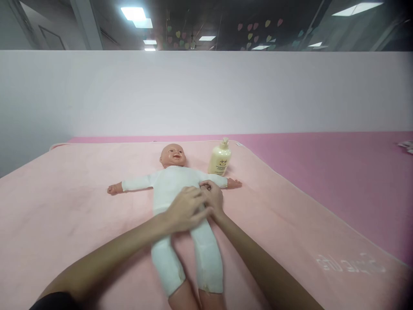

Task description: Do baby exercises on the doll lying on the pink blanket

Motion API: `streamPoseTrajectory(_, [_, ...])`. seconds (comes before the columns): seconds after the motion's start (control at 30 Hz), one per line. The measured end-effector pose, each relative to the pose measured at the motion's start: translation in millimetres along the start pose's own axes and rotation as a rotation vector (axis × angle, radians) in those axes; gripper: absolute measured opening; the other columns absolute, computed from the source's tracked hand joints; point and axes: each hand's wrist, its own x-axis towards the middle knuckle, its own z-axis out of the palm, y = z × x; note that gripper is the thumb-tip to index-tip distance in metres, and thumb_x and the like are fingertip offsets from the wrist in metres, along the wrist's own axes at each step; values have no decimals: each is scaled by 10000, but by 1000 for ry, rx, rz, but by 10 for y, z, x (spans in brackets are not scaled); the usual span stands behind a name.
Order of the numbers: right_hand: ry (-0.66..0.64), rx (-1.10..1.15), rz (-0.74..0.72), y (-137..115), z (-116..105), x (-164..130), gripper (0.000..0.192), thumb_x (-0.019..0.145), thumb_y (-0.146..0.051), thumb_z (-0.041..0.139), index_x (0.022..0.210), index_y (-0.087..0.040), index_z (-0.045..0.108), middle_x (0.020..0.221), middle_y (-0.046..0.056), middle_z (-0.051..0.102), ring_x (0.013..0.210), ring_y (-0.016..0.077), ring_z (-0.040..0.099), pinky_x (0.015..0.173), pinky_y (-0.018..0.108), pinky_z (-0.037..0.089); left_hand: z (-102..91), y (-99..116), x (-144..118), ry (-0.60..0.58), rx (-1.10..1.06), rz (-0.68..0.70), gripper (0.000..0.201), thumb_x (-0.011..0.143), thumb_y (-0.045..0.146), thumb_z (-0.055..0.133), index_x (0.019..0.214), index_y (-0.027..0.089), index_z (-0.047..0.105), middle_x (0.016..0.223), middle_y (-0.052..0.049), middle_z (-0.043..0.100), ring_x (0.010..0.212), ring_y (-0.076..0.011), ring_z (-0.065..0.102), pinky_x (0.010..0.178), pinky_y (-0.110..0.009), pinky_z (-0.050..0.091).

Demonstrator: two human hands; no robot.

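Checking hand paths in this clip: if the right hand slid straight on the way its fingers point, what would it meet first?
The right hand lies on the doll's torso, fingers aimed up-left. It would probably meet the doll's shoulder and sleeve, then the head. The lotion bottle seems right of that line; depth is unclear.

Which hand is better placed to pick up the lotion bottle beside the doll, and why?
Probably the right hand: it rests on the doll on the side nearest the bottle. The left hand would have to cross over it.
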Motion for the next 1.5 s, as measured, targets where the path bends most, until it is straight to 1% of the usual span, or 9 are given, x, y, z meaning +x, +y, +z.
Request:
streamPoseTrajectory(0.17, [67, 84, 34, -18, 19, -56, 235, 687, -271, 447, 815, -164, 612, 905, 43, 578, 866, 176, 532, 816, 300, 406, -204, -371, -336, 167, -55, -178, 253, 942, 333, 410, 984, 217, 631, 1053, -44, 582, 1031, -207, 496, 974, -376, 301])
streamPoseTrajectory(0.37, [83, 208, 64, 50, 82, -33, 222, 692, -258, 493, 864, -169, 601, 961, 52, 588, 906, 185, 551, 863, 328, 436, -184, -802, -707, 561, -379, -518, 242, 859, 331, 501, 1004, 183, 627, 1149, -70, 557, 1133, -233, 472, 1003, -348, 324])
streamPoseTrajectory(0.47, [148, 537, 274, -25, 80, -28, 254, 656, -182, 546, 908, -158, 546, 908, 50, 611, 882, 177, 593, 842, 311, 485, -157, -910, -747, 767, -648, -714, 295, 788, 263, 566, 1065, 160, 576, 1157, -81, 566, 1128, -221, 494, 993, -346, 366])
streamPoseTrajectory(0.6, [211, 941, 576, -209, 50, -68, 336, 676, -32, 481, 996, -132, 458, 821, 65, 631, 853, 162, 638, 809, 262, 527, -129, -800, -734, 948, -976, -770, 438, 743, 184, 608, 1168, 175, 505, 1163, -82, 573, 1059, -185, 552, 926, -307, 442])
streamPoseTrajectory(0.7, [160, 1001, 634, -284, 30, -94, 353, 700, 13, 478, 1033, -106, 478, 894, 91, 648, 873, 158, 638, 796, 238, 537, -121, -647, -737, 898, -1097, -843, 445, 691, 162, 625, 1127, 156, 537, 1046, -79, 612, 908, -179, 598, 794, -280, 491])
streamPoseTrajectory(0.87, [-70, 970, 698, -288, -10, -49, 200, 760, -24, 448, 901, -65, 584, 1003, 104, 634, 871, 151, 625, 770, 217, 537, -164, -510, -738, 726, -1162, -838, 333, 693, 177, 582, 1022, 133, 593, 928, -51, 626, 761, -161, 588, 667, -248, 474])
streamPoseTrajectory(0.97, [-156, 970, 711, -289, -34, -14, 163, 825, -161, 465, 923, -100, 579, 1015, 88, 629, 913, 158, 612, 743, 227, 535, -179, -517, -755, 667, -1105, -782, 381, 758, 237, 570, 1131, 160, 577, 1095, -66, 609, 947, -208, 587, 774, -276, 477])
streamPoseTrajectory(1.07, [-206, 991, 686, -294, -42, -5, 193, 843, -268, 471, 932, -120, 558, 1029, 89, 622, 957, 179, 600, 743, 252, 534, -156, -554, -797, 657, -969, -728, 467, 795, 241, 565, 1260, 209, 522, 1304, -50, 502, 1202, -220, 463, 971, -292, 405])
streamPoseTrajectory(1.5, [-5, 1090, 680, -235, -33, 43, 190, 838, -211, 453, 982, -110, 524, 1120, 119, 576, 966, 160, 601, 833, 223, 535, -92, -599, -820, 668, -843, -774, 489, 831, 263, 544, 1314, 230, 469, 1398, -36, 399, 1299, -211, 357, 1103, -354, 295])
